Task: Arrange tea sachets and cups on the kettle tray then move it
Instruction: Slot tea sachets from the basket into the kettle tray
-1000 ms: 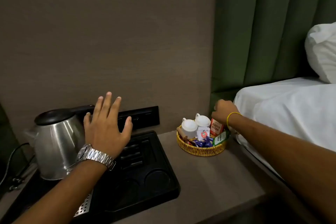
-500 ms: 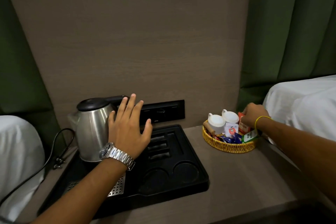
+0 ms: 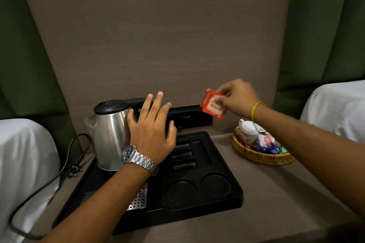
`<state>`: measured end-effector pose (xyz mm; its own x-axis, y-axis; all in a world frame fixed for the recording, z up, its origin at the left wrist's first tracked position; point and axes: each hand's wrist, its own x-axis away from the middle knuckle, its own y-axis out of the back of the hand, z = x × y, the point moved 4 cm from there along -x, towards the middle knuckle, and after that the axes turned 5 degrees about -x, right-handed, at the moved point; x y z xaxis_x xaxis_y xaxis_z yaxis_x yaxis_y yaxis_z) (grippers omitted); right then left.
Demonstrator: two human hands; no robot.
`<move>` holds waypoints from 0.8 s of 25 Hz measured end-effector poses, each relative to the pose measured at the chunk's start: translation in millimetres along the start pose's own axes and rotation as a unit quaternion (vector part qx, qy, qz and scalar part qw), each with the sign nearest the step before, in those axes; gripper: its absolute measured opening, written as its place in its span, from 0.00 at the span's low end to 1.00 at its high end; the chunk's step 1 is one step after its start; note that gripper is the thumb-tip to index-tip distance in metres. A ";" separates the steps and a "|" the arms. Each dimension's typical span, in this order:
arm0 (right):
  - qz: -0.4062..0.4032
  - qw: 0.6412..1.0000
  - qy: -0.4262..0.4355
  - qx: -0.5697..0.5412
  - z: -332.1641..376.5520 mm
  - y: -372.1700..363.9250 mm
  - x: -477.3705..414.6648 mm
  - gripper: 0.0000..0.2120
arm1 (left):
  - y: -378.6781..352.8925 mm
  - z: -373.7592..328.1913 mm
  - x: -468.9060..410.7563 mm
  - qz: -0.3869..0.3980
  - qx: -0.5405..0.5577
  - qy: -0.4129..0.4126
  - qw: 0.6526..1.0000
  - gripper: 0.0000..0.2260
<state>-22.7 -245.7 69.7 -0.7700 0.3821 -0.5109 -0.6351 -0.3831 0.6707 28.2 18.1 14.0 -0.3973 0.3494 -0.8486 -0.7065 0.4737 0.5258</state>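
A black kettle tray (image 3: 227, 201) lies on the bedside table, with a steel kettle (image 3: 109, 136) on its left side, several sachet slots in the middle and two round cup recesses at the front right. My left hand (image 3: 152, 130) hovers flat over the tray beside the kettle, fingers spread, holding nothing. My right hand (image 3: 240, 97) pinches a red tea sachet (image 3: 213, 106) in the air above the tray's back right corner. To the right, a woven basket (image 3: 256, 156) holds a white cup (image 3: 249, 131) and several coloured sachets.
A black cable (image 3: 65, 165) with a plug runs off the table at the left. A dark socket panel (image 3: 189, 117) sits on the wall behind the tray. White bedding (image 3: 335, 108) lies on both sides. Bare tabletop (image 3: 276, 193) shows in front of the basket.
My right hand has lifted the red sachet out of the basket and carried it left and up toward the tray. The left hand has stayed over the tray.
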 end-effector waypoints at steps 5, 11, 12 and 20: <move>0.177 0.983 0.049 -0.030 31.8 -119.4 0.9 0.07 | 7.3 8.3 -5.9 -0.014 -0.001 0.023 1.000 0.24; 0.244 0.966 0.074 0.037 23.2 -174.2 6.9 0.10 | 12.0 13.8 -5.8 -0.011 0.000 0.019 1.000 0.23; 0.257 0.963 0.073 0.034 23.3 -178.5 8.6 0.11 | 11.5 15.1 -5.5 -0.012 0.002 0.020 1.000 0.23; 0.292 0.951 0.101 0.014 27.3 -202.3 9.6 0.15 | 3.7 10.7 -11.4 -0.028 0.005 0.029 0.999 0.21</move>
<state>100.0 -141.7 -56.2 -0.9888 -0.0591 -0.1372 -0.0954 -0.4571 0.8843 36.4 24.5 26.2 -0.3916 0.2751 -0.8780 -0.7219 0.4998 0.4786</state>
